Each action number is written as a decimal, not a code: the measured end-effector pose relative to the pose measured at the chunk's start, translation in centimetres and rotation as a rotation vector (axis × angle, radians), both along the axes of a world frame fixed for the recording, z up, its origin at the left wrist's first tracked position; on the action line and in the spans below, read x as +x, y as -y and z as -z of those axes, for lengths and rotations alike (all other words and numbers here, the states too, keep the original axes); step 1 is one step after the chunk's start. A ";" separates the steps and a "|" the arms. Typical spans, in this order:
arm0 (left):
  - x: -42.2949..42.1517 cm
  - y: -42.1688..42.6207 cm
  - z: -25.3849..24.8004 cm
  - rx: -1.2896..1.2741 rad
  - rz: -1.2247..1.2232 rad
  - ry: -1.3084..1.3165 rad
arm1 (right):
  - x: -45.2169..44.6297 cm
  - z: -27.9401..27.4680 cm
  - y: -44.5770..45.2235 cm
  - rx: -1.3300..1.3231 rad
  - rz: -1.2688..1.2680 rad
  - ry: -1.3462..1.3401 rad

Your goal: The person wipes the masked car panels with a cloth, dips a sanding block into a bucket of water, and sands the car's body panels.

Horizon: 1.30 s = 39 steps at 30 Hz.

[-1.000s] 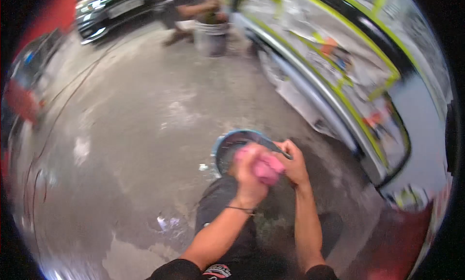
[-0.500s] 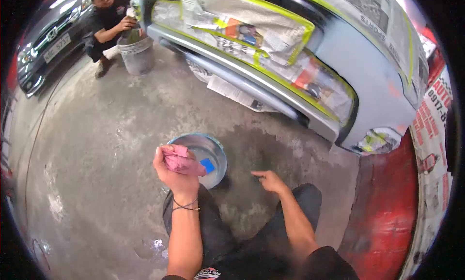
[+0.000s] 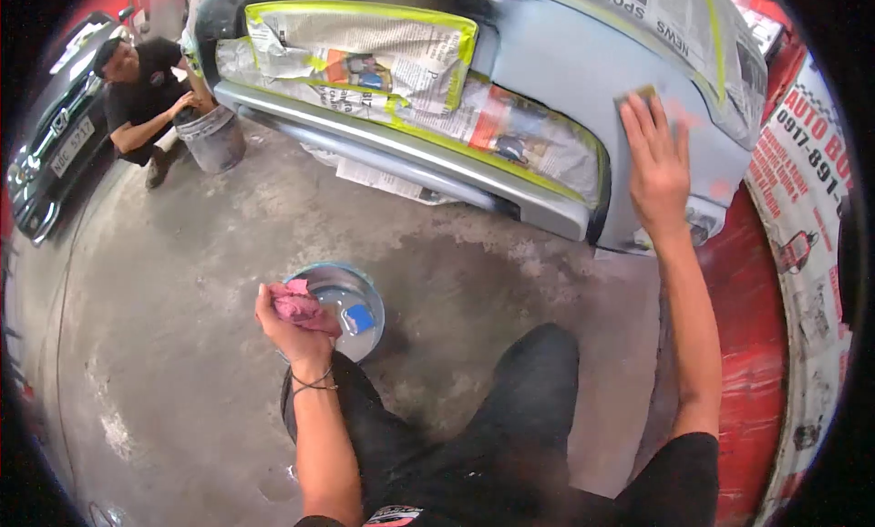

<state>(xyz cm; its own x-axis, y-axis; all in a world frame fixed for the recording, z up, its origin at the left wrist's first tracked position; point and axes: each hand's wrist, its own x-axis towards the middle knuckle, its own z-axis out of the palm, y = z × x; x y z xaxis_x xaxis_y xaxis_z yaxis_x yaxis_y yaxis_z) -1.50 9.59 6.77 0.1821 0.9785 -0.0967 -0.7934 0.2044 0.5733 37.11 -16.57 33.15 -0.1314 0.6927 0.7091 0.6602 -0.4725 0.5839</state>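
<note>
My left hand [image 3: 290, 331] is closed around a crumpled wet pink cloth [image 3: 305, 310], held over the near-left rim of a round bucket [image 3: 375, 294]. Cloudy water fills the bucket, and a blue block [image 3: 359, 318] sits in it. My right hand [image 3: 658, 176] lies with straight fingers against the grey bumper corner [image 3: 629, 194] of a vehicle. Under its fingertips is a thin tan-brown piece [image 3: 635, 96] that looks like sandpaper, mostly covered by the fingers. Small pinkish patches [image 3: 682, 112] show on the grey surface beside the fingers.
Newspaper [image 3: 383, 62] edged with yellow-green tape masks parts of the vehicle. A co-worker [image 3: 146, 94] crouches at the left by a grey bucket [image 3: 211, 139], in front of a dark car [image 3: 59, 135]. A printed banner [image 3: 802, 199] and a red surface [image 3: 743, 372] line the right.
My right hand has moved up and right from above the floor to the bumper. My left hand still holds the cloth by the bucket. The co-worker's hands have lowered to the grey bucket.
</note>
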 end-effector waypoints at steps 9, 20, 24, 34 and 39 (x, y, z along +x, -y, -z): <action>2.2 0.8 -0.1 -0.050 0.104 -0.182 | -3.3 -1.9 -13.9 0.075 -0.064 0.028; 1.2 -0.6 1.1 -0.117 0.227 -0.075 | 0.3 1.9 -3.1 0.399 0.135 -0.175; 2.5 -0.3 0.6 -0.177 0.130 -0.110 | -3.9 -0.7 -15.0 0.229 0.032 -0.023; 0.8 0.0 -1.2 0.005 0.309 -0.115 | 5.0 0.8 1.1 0.274 -0.029 -0.145; 2.5 0.2 0.5 0.039 0.333 -0.067 | 2.4 -0.3 -10.0 0.224 -0.019 -0.183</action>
<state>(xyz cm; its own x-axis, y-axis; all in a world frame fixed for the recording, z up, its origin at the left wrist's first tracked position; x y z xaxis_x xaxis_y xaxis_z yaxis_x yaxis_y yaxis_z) 1.03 9.36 6.28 0.4872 0.8693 -0.0830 -0.6472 0.4233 0.6341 39.51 -6.61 33.44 0.0014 0.5149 0.8572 0.7553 -0.5623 0.3365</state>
